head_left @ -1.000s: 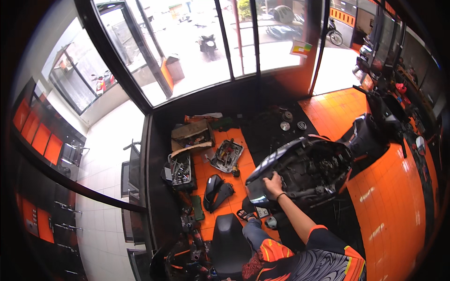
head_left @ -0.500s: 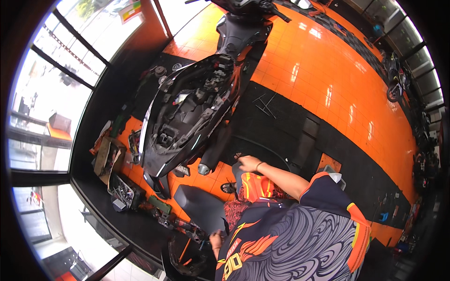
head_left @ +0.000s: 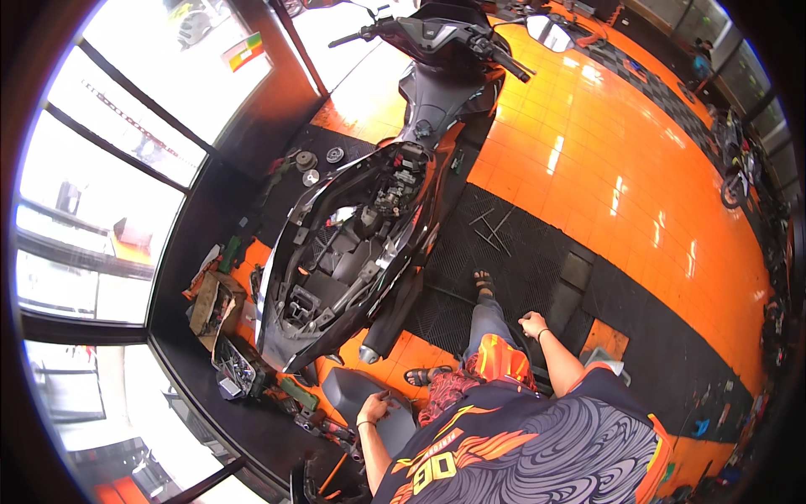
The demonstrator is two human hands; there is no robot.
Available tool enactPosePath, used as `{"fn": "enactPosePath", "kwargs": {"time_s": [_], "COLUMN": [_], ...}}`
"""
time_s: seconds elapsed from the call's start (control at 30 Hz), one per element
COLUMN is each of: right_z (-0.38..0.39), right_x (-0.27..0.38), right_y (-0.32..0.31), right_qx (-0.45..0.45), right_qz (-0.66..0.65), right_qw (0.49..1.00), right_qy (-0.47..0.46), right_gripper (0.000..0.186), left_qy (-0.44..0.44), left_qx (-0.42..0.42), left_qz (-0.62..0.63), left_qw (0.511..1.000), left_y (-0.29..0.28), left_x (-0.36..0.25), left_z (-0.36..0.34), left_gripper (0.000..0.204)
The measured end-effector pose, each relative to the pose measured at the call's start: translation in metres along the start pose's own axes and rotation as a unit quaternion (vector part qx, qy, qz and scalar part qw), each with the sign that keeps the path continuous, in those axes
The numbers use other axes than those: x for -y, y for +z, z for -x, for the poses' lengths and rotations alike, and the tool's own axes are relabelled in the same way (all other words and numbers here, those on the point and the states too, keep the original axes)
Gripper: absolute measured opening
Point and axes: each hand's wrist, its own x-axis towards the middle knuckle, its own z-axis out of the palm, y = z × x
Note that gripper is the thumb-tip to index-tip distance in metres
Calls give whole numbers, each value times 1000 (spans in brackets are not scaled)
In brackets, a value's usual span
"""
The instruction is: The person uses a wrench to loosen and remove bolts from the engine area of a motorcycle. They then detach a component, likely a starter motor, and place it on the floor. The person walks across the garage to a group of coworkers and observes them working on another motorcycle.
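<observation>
Right hand (head_left: 532, 322) now off scooter (head_left: 353, 244)

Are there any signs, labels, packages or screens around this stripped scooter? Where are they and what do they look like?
Flag-like sign: outside the window, upper left; small rectangle, red, yellow and green bands.
Cardboard box: floor left of the scooter; open, brown, tattered.
Shirt print: on the person's back; yellow characters on black.
No screens visible.

Bright daylight enters through the windows (head_left: 126, 126) at left, blown out to white. Glare streaks lie across the glossy orange floor tiles (head_left: 604, 151). The scooter (head_left: 361, 227) interior sits in shadow. Heavy fisheye bending, with a dark vignette at the rim. Focus is fairly sharp at centre and softer at the edges.
</observation>
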Motion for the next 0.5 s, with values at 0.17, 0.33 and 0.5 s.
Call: {"fn": "enactPosePath", "kwargs": {"time_s": [0.17,0.33,0.5], "right_z": [-110,-160,-159], "right_x": [43,155,284], "right_y": [-40,-108,-165], "right_qx": [22,56,105], "right_qz": [80,0,-48], "right_qw": [987,979,953], "right_qy": [-140,-198,-280], "right_gripper": [36,31,31], "left_qy": [94,96,215], "left_qx": [-139,-106,-251], "left_qz": [-53,-39,-100], "left_qw": [984,989,939], "left_y": [61,88,78], "left_x": [-93,-238,-370], "left_z": [-73,-105,-106], "left_gripper": [58,37,28]}}
